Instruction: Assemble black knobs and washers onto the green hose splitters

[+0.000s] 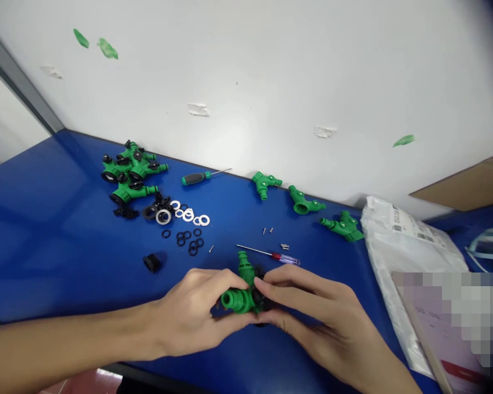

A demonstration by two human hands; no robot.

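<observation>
Both hands hold one green plastic hose splitter (pixel 241 293) with black parts just above the blue table (pixel 53 235). My left hand (pixel 193 317) wraps its fingers round the fitting's left side. My right hand (pixel 312 317) pinches its right side, where a black knob (pixel 259 298) shows between the fingertips. A small screwdriver with a clear and red handle (pixel 271 254) lies just beyond the hands.
A pile of assembled green splitters (pixel 131 172) sits at the back left, with white rings (pixel 187 214), black O-rings (pixel 189 241) and a black cap (pixel 152 262) nearby. A green-handled screwdriver (pixel 199 177), three bare green bodies (pixel 304 202), loose screws (pixel 268 231) and a white plastic bag (pixel 406 257) lie further right.
</observation>
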